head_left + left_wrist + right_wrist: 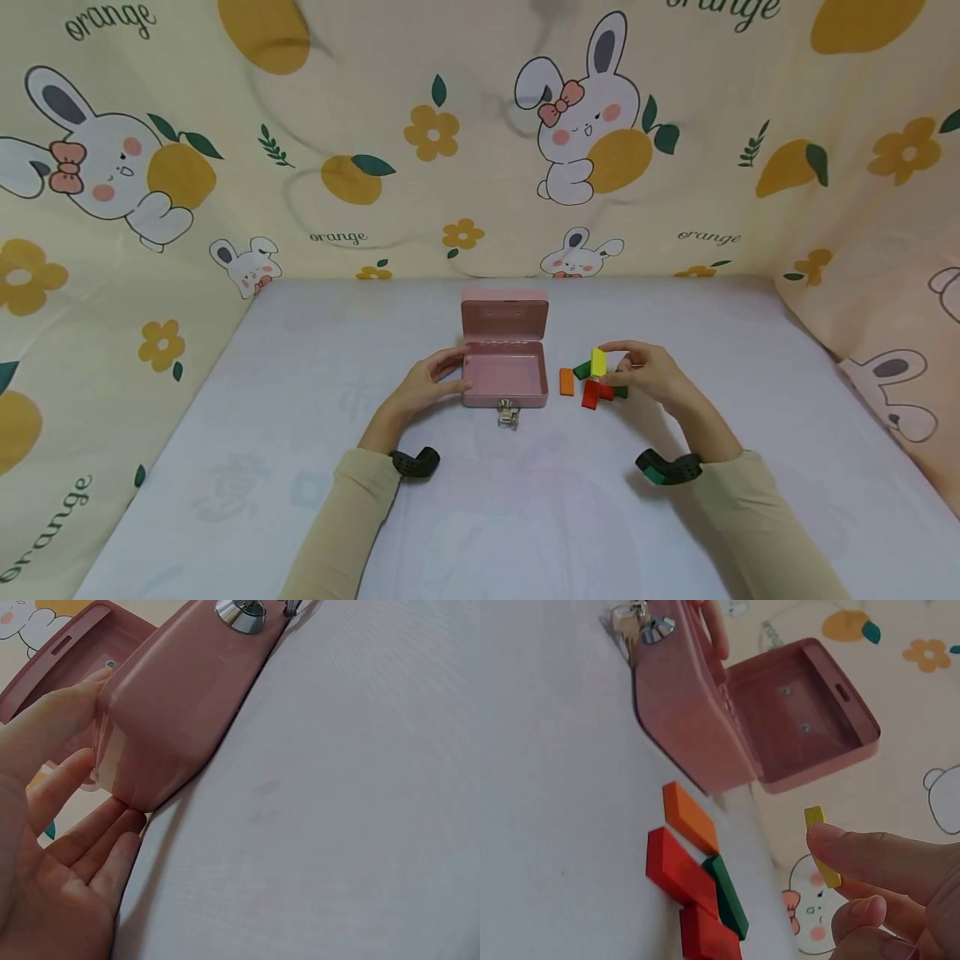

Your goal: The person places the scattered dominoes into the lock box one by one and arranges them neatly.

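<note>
Fingers (859, 915) of the right hand (652, 373) are pinched round a yellow block (598, 363), held above the tabletop (525, 517). Orange, red and green blocks (591, 395) are strewn right of an open pink box (506, 375); its left side is touched by extended fingers of the left hand (422, 385). Keys (508, 418) are hung at its front.

Box (508, 373) is dusty pink inside and out, then there's a yellow block (597, 363), an orange block (566, 382), red blocks (591, 395) and green blocks (581, 370), all plain. Tabletop (495, 517) is pretty much white, sleeves (772, 517) are beige, backdrop (480, 50) is cream with white bunnies (573, 135) and orange flowers (431, 152).
</note>
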`<act>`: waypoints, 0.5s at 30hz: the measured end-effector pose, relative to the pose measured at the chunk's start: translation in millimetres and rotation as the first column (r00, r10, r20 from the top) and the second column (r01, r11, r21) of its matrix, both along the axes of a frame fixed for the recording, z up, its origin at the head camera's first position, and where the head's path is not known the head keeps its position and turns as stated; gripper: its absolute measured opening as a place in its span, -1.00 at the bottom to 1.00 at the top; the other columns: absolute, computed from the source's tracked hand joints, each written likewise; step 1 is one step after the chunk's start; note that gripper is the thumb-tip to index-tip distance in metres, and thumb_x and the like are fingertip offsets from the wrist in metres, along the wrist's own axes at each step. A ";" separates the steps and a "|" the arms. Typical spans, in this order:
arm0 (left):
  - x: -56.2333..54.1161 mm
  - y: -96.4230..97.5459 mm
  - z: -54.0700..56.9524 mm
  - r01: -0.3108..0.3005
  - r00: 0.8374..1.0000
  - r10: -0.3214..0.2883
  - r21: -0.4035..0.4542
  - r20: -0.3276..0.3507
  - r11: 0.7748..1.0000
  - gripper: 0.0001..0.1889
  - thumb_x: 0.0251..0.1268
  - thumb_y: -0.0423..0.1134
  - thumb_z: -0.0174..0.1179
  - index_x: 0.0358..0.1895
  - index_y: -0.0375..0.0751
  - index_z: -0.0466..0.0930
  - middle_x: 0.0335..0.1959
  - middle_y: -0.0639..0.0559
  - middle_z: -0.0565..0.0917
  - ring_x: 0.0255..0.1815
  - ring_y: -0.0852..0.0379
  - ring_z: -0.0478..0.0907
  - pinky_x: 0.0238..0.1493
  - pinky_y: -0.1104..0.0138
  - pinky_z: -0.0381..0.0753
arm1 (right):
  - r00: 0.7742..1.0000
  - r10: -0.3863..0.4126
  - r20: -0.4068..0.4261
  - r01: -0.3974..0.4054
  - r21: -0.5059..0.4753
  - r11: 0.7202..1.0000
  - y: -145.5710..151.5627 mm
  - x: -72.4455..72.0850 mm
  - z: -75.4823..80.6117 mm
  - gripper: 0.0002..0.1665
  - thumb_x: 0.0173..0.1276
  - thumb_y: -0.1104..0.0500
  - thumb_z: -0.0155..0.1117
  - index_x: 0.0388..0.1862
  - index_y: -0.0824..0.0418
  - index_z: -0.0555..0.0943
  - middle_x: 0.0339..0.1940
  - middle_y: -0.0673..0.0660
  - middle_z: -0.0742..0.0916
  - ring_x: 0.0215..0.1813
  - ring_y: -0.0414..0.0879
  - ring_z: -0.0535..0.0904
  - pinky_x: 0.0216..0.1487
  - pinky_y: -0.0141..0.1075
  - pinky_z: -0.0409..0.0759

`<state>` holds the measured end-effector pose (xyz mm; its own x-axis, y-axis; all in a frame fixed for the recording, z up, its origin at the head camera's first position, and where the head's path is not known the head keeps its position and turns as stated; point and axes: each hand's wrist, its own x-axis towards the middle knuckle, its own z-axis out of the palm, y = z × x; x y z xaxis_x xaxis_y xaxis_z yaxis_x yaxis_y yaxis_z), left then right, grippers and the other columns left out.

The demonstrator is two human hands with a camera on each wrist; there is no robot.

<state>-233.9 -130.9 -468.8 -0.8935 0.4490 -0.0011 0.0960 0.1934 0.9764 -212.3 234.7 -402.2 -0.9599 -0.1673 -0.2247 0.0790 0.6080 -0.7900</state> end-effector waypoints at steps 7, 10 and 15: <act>-0.3 -0.2 -0.6 0.004 1.000 -0.004 0.010 -0.003 1.000 -0.33 0.22 -0.42 0.25 0.41 -0.32 0.24 0.47 -0.28 0.28 0.51 -0.20 0.21 0.57 0.06 0.18 | 1.000 0.011 -0.007 -0.011 -0.008 1.000 -8.7 0.1 3.2 -0.30 0.22 0.15 0.39 0.33 0.26 0.42 -0.52 -0.02 0.43 -0.39 -0.17 0.32 -0.50 -0.38 0.24; -0.3 -0.1 -0.6 0.004 1.000 -0.004 0.012 -0.006 1.000 -0.33 0.22 -0.42 0.25 0.41 -0.32 0.23 0.47 -0.28 0.27 0.51 -0.21 0.21 0.57 0.06 0.17 | 1.000 0.014 -0.009 -0.015 -0.016 1.000 -12.7 0.8 5.1 -0.31 0.22 0.16 0.39 0.33 0.26 0.42 -0.54 -0.03 0.43 -0.42 -0.17 0.33 -0.49 -0.38 0.25; 0.7 0.6 0.2 0.002 1.000 -0.002 0.013 0.000 1.000 -0.33 0.22 -0.43 0.25 0.42 -0.31 0.23 0.48 -0.27 0.27 0.52 -0.20 0.20 0.58 0.07 0.16 | 0.999 0.027 -0.018 -0.027 -0.032 0.999 -18.5 1.5 7.0 -0.33 0.23 0.20 0.38 0.32 0.27 0.42 -0.56 -0.03 0.44 -0.46 -0.19 0.33 -0.51 -0.39 0.26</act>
